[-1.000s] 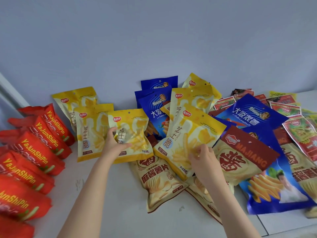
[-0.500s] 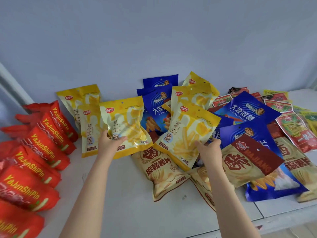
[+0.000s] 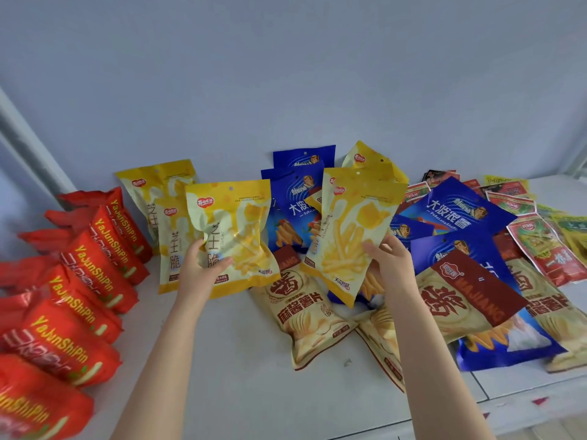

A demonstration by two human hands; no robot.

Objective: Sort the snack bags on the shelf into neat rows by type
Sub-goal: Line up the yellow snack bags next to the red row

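Stretching across the lower view, a white shelf (image 3: 238,376) is backed by a plain pale wall (image 3: 286,74), and a seam (image 3: 479,387) is seen in it down and right of the right hand (image 3: 390,265). One yellow bag (image 3: 238,230) is pinched at its lower left edge by the left hand (image 3: 198,276), thumb laid over the front and fingers hidden behind. A second yellow bag (image 3: 352,230) is gripped at its lower right edge by the right hand, fingers curled round it. Both are held upright, side by side but apart.

Left of the left grip, red bags (image 3: 79,281) are lined up in an overlapping row, and two more yellow bags (image 3: 152,192) are propped just behind that hand. Between and below the two grips, beige bags (image 3: 301,315) are laid flat. Behind and right of the right grip, blue bags (image 3: 457,214) and small red-green packets (image 3: 540,246) are piled in disorder.
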